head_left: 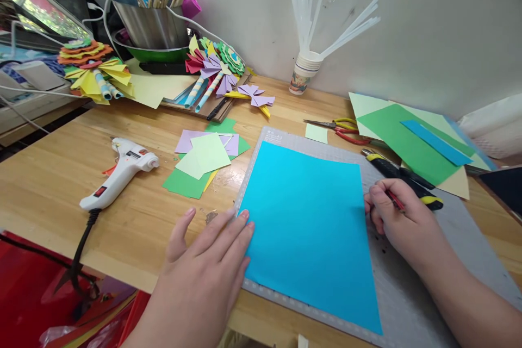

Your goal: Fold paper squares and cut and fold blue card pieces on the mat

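Note:
A bright blue sheet of paper [305, 228] lies flat on a grey cutting mat [424, 277]. My left hand [212, 261] is spread open, its fingertips on the sheet's left edge and the mat's edge. At the sheet's right edge, my right hand [397, 215] is closed round a thin red and dark tool [395, 200]; most of it is hidden by the fingers. Just beyond that hand lies a black and yellow cutter [381, 166] on the mat.
A white glue gun [122, 171] rests at the left, its cord over the table edge. Paper scraps [204, 155], scissors [346, 128], a cup of white sticks [304, 73], green sheets [408, 136] and paper flowers [218, 68] lie farther back.

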A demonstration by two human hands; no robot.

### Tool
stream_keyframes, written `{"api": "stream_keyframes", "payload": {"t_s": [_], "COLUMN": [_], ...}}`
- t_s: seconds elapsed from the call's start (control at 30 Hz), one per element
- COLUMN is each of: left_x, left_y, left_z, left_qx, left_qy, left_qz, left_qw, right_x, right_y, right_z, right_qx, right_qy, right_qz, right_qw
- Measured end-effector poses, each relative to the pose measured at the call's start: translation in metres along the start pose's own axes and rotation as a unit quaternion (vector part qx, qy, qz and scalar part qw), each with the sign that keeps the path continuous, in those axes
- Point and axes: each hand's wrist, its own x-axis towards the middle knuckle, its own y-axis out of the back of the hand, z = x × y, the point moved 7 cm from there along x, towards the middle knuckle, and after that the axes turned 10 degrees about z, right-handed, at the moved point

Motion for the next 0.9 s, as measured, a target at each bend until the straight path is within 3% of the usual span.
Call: {"api": "stream_keyframes", "payload": {"t_s": [0.1, 0.27, 0.37, 0.47, 0.53, 0.6, 0.67, 0.73, 0.8, 0.9], "left_x": [0.0, 0.0, 0.0, 0.0, 0.0, 0.0, -0.001, -0.001, -0.001, 0.001], "left_y": [0.0, 0.003, -0.001, -0.005, -0.003, -0.002, -0.003, -0.004, -0.004, -0.004], "left_z": [0.003, 0.004, 0.006, 0.007, 0.006, 0.006, 0.006, 0.006, 0.006, 0.004], "left_qx": [-0.004, 0.013, 0.02, 0.017, 0.018, 0.014, 0.007, 0.0, -0.011, -0.026], "left_qy": [0.0, 0.06, 0.053, 0.039, 0.05, 0.066, 0.074, 0.078, 0.08, 0.08], "left_qz": [0.001, 0.057, 0.049, 0.031, 0.051, 0.072, 0.077, 0.072, 0.061, 0.047], "left_qw": [1.0, 0.997, 0.997, 0.999, 0.997, 0.995, 0.994, 0.994, 0.995, 0.995], "right_x": [0.0, 0.0, 0.001, 0.001, -0.004, -0.013, -0.019, -0.025, -0.029, -0.03], "right_y": [-0.004, -0.005, -0.005, 0.01, 0.027, 0.038, 0.035, 0.018, -0.004, -0.049], "right_z": [0.005, 0.009, 0.009, 0.001, -0.013, -0.031, -0.046, -0.065, -0.085, -0.104], "right_qx": [0.016, 0.042, 0.075, 0.077, 0.083, 0.12, 0.148, 0.176, 0.192, 0.151], "right_qy": [-0.01, -0.023, -0.019, 0.033, 0.093, 0.142, 0.14, 0.135, 0.132, 0.071], "right_qz": [-0.041, -0.043, -0.044, 0.016, 0.08, 0.102, 0.048, -0.057, -0.147, -0.24], "right_qw": [0.999, 0.998, 0.996, 0.996, 0.989, 0.977, 0.978, 0.973, 0.961, 0.956]}}
